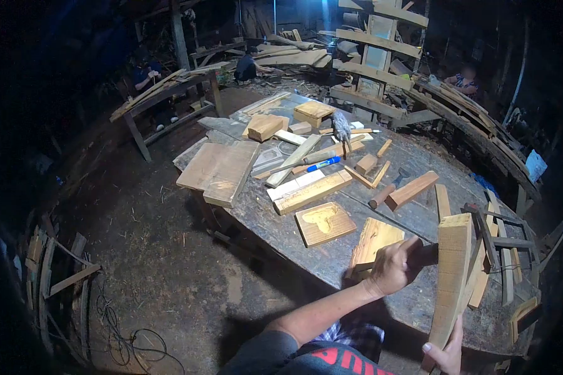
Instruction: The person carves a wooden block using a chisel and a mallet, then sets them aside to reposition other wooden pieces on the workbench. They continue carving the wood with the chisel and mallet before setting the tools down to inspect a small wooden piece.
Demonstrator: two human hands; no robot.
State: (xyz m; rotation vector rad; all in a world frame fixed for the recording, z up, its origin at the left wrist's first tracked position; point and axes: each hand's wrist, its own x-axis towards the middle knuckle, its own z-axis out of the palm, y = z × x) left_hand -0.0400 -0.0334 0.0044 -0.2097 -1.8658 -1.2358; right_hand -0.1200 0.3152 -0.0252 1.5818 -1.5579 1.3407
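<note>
My left hand [395,267] is closed around a dark tool [424,255] whose far end meets or passes behind a long wooden piece. That wooden piece [450,275] stands tilted upright at the table's near right edge. Low on it, my right hand [447,351] grips its bottom end, with the thumb on the near side. Beside my left hand lies a light wood block [376,240]. A square board with a carved hollow [325,223] rests farther left on the worktable [263,234].
Wood blocks [413,189], a blue marker [324,164] and a frame clamp [513,242] lie on the table. Cables [128,340] are on the floor at lower left. Several people work in the background, one crouching [247,67]. A wooden rack [375,56] stands behind.
</note>
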